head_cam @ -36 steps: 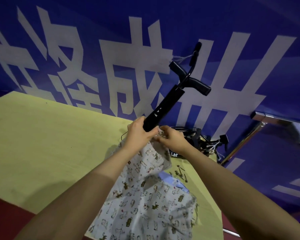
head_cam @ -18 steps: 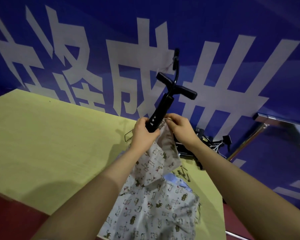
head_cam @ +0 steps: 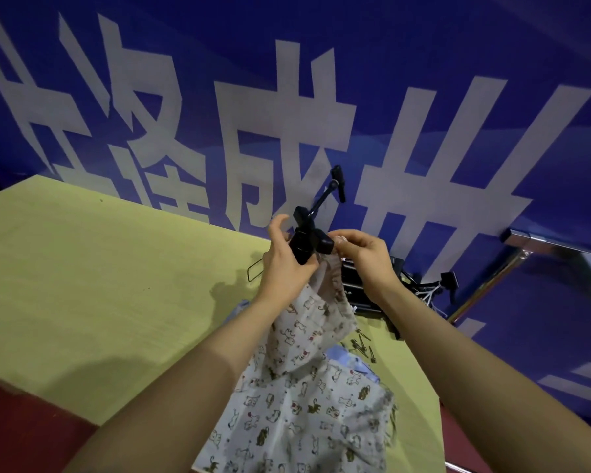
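The left hand [head_cam: 285,268] grips a black hanger [head_cam: 308,241] by the worktop's [head_cam: 99,268] far edge. The right hand [head_cam: 367,256] pinches the printed garment [head_cam: 297,390].

light: dim, bluish | shadows: soft on table [head_cam: 82,285] | edges: wide-angle warp | blur: slight

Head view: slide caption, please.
Left hand grips black clip hanger; right hand pinches printed garment above yellow table.

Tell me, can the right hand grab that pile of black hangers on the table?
Probably yes. The pile of black hangers lies just behind the right hand with nothing between, but its fingers pinch the patterned cloth, so they would have to let go first.
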The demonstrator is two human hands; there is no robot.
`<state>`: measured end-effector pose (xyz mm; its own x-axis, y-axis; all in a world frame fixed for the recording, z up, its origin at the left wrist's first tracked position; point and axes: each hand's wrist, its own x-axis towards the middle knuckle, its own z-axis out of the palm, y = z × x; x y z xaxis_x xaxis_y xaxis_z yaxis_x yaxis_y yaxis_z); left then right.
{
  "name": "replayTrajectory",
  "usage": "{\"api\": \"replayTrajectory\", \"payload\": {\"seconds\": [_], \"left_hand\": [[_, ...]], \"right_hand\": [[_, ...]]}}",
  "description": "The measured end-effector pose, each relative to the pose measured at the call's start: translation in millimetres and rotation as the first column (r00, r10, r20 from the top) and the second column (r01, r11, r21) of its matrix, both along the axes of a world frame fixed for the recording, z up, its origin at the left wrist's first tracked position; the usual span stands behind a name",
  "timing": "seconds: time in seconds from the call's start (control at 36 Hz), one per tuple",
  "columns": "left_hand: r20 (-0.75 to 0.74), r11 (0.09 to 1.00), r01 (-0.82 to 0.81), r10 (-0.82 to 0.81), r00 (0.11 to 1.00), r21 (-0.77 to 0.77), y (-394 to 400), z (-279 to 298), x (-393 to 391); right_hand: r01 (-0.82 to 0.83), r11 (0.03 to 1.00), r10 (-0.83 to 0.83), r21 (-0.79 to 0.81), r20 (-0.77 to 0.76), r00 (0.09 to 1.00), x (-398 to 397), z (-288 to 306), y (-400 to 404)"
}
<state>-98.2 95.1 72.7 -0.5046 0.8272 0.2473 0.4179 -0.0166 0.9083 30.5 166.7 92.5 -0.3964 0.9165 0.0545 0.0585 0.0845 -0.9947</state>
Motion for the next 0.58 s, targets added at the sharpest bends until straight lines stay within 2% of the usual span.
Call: {"api": "replayTrajectory", "payload": {"seconds": [0.08,0.17,0.25,0.36,0.44,0.58], "left_hand": [[-0.180,0.995,0.098,-0.096,0.979,0.003,-1.7,7.4,-3.2],[-0.345,0.984,0.163,-0.176,0.922,-0.068,-1.6,15.0,-7.1],[-0.379,0.980,0.175,-0.197,0.904,-0.091,-2.3,19.5,-10.7],[-0.394,0.982,0.176,-0.191,0.899,-0.072,-1.0,33.7,-10.1],[-0.409,0.985,0.164,-0.171,0.896,-0.054,1.2,45.9,-8.3],[-0.434,0.989,0.134,-0.147,0.889,-0.059,5.5,63.7,-5.9]], "right_hand": [[0.039,0.999,-0.041,-0.034,-0.052,0.998,-0.1,7.2,5.2],[0.017,0.995,-0.030,-0.102,-0.127,0.991,-3.2,19.1,6.7],[0.028,0.996,-0.037,-0.083,-0.116,0.993,-4.4,32.9,8.6],[-0.001,0.983,-0.017,0.183,0.095,0.995,-5.0,54.1,11.8],[-0.096,0.911,-0.014,0.402,0.261,0.965,-7.1,72.1,13.2],[-0.057,0.803,-0.144,0.593,0.287,0.947,-9.5,97.8,17.2]]}}
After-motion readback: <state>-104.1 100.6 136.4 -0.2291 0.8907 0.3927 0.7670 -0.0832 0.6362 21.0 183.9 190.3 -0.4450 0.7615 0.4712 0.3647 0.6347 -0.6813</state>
